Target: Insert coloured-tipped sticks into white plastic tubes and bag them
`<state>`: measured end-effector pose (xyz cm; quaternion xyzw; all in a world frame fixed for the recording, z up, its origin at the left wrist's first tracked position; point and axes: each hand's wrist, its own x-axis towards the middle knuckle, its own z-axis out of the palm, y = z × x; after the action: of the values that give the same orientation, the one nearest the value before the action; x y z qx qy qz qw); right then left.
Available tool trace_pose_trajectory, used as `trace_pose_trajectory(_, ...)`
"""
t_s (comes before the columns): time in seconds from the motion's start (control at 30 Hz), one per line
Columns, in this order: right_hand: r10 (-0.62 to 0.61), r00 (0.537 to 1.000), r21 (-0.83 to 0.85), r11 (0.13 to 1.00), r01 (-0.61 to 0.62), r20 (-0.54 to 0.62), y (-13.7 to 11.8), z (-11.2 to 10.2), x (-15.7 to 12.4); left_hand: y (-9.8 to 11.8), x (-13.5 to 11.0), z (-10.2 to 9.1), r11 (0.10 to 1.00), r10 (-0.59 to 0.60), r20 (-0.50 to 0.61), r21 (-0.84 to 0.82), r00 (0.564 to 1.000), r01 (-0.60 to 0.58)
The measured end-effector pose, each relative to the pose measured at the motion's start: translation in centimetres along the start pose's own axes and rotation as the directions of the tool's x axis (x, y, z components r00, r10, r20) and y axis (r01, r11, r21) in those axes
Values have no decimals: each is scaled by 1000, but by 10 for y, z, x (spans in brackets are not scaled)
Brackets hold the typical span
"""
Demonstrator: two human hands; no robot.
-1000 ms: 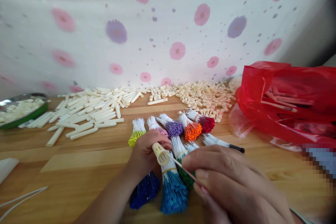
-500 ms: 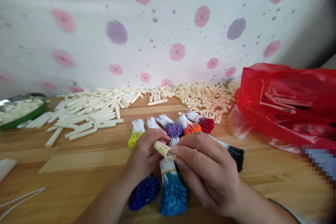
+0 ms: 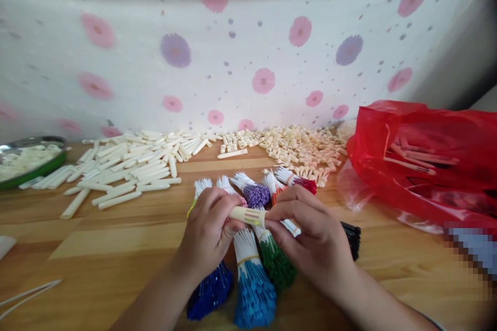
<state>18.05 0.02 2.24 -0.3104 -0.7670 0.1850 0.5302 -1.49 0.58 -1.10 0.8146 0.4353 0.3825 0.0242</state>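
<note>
A cream slotted pen barrel (image 3: 248,215) lies nearly level between my hands, a spot of yellow showing through its slots. My left hand (image 3: 212,225) is closed round its left part. At the right end, the thumb and fingertips of my right hand (image 3: 312,232) pinch its rim; anything small between them is hidden. Below lie bundles of pen refills: light blue (image 3: 254,292), dark blue (image 3: 212,292) and green (image 3: 277,264). Behind my hands are purple refills (image 3: 254,192) and red refills (image 3: 305,183), with black refills (image 3: 352,240) partly covered by my right hand.
Cream pen tubes (image 3: 132,163) are heaped at the back left, beside a green-rimmed dish (image 3: 37,173) of small parts. Slotted barrel pieces (image 3: 303,145) spread along the back. At right stands a red plastic bag (image 3: 427,129) with pens inside. A white cord (image 3: 31,292) lies front left.
The barrel has turned from pointing its open end toward me to lying almost level. My right fingertips have come round onto its right end, and the green refills show more.
</note>
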Motion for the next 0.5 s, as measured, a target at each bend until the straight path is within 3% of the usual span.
trace_pose_trajectory(0.33,305,949,267,924,-275,-77,5,17,-5,0,1,2,965,53,-131,263,990,-17)
trace_pose_trajectory(0.5,468,884,545,743,-388,-9,7,25,-9,0,-1,1,954,53,-139,301,989,-9)
